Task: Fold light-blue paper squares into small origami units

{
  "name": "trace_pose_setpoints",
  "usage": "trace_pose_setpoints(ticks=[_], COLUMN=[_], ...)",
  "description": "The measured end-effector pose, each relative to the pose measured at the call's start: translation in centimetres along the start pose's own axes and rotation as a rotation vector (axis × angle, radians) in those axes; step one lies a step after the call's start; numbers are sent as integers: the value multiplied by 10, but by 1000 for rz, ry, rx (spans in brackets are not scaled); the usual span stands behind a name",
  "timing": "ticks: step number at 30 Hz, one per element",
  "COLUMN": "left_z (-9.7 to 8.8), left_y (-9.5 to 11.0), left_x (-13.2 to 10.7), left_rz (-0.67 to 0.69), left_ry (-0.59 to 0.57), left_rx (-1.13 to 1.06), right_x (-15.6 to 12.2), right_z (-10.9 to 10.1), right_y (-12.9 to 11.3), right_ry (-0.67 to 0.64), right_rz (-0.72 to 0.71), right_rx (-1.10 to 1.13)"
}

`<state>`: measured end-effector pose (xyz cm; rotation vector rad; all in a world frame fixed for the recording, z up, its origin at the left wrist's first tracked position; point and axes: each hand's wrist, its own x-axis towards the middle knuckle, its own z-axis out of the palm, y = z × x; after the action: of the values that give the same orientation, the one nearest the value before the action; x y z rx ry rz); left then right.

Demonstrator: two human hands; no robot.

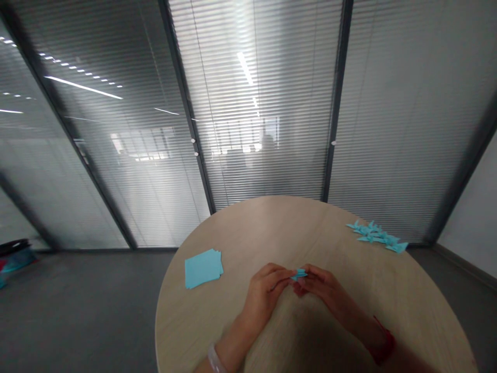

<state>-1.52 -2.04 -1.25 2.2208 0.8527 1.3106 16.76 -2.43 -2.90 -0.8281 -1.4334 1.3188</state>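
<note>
Both my hands meet above the middle of a round wooden table (248, 228). My left hand (267, 285) and my right hand (320, 285) each pinch a small folded piece of light blue paper (298, 273) between their fingertips, one at either end. The paper is held just above the tabletop. A pale band sits on my left wrist and a red band on my right wrist.
A small stack of flat light blue paper squares (203, 268) lies on the table to the left. Several folded blue paper pieces (376, 235) lie in a group near the far right edge. Glass walls with blinds stand behind the table.
</note>
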Motion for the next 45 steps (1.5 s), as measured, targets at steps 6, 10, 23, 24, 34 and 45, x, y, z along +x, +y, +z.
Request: trace_pose_setpoints(ticks=[6,10,23,24,34,45], left_z=[-3,-5,3,3,2,3], left_y=[1,1,8,9,17,17], left_x=[1,3,10,10,7,6], left_rz=[-52,-90,-546,-562,-438,-405], left_ry=[10,2,107,117,204,216], left_rx=[-26,-64,-582,-582,-370,-275], right_x=[-4,-4,-4,-4,-4,-5], right_z=[0,-1,-1,-2,-1,1], right_y=[3,7,-4,-2,4,-2], right_ry=[-67,-88,110,127,172,171], right_rz=[43,49,-104,-119,-184,-144], right_rx=[163,190,-146,-167,-224,-246])
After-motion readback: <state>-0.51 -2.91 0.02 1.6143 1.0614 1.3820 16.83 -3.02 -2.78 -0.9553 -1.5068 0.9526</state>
